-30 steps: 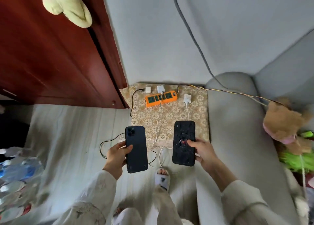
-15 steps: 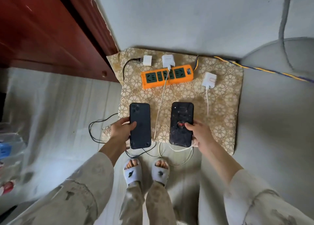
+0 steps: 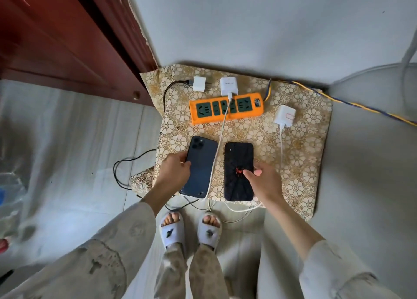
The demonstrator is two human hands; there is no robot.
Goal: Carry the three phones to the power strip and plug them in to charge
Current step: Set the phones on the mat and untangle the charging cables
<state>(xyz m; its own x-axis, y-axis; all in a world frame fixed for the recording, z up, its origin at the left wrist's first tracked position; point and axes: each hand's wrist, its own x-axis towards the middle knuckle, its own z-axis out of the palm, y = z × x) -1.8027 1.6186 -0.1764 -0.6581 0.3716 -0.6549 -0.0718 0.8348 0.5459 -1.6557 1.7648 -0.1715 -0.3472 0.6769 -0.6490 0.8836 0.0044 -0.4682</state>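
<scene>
Two phones show here. The blue phone (image 3: pixel 200 166) is in the left hand (image 3: pixel 174 171), thumb on its back, fingers curled round the side. The black phone (image 3: pixel 238 171) w/ a red spider on it is in the right hand (image 3: pixel 262 181), thumb on the back, fingers under the edge. Both phones are face down, low over the flower cloth (image 3: pixel 300 163), just this side of the orange power strip (image 3: pixel 226 108). Can't tell if they touch the cloth yet. The 3rd phone is not in view; maybe it hides under one of these, can't tell.

I think the step now is to put the phones down near the strip. To do it well: lay them flat and slow, one each side of the white cord (image 3: pixel 220 140) that runs between them, so the cord is not trapped under a phone. Keep the bottom ends close to the person, since the loose cord ends hang off the front edge of the cloth by the slippers (image 3: pixel 190 232).

Chargers: one white plug (image 3: pixel 229 85) sits at the far side of the strip, can't tell if it's pushed in. Another white plug (image 3: pixel 285 115) lies on the cloth to the right, not in the strip. A small white block (image 3: pixel 199 84) w/ a black cord (image 3: pixel 135 163) lies to the left. Those prob need to go in next.

Watch out: the cloth has a folded corner, so a phone near the edge could slide off.
</scene>
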